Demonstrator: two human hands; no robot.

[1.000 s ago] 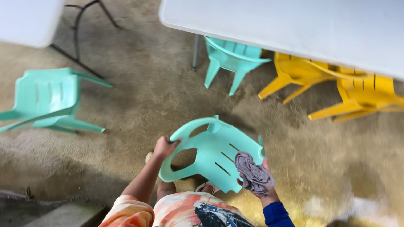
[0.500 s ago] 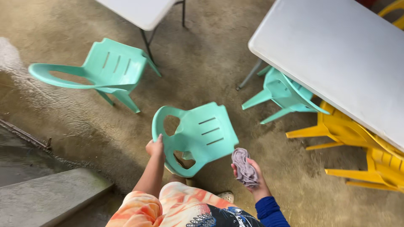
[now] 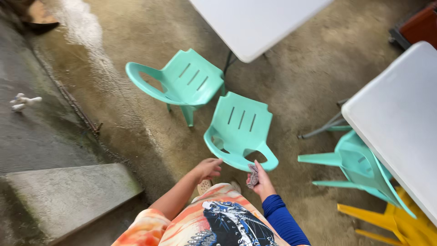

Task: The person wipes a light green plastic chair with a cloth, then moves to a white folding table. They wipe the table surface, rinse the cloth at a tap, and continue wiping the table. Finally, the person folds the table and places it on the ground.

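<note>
A teal plastic chair (image 3: pixel 241 127) stands upright on the floor just in front of me, its back rim towards me. My left hand (image 3: pixel 207 168) is at that rim, fingers loosely curled, holding nothing. My right hand (image 3: pixel 260 181) grips a crumpled grey patterned cloth (image 3: pixel 252 175) close to the chair's right arm. My orange printed shirt and blue right sleeve fill the bottom edge.
A second teal chair (image 3: pixel 182 82) stands just beyond the first. Two white tables, one ahead (image 3: pixel 255 23) and one at right (image 3: pixel 400 123), have a teal chair (image 3: pixel 359 168) and a yellow chair (image 3: pixel 400 223) tucked under the right one. A concrete step (image 3: pixel 68 196) lies at left.
The teal chair, held tilted in my left hand before, now stands on the floor. My left hand has let go of it. The view has swung around.
</note>
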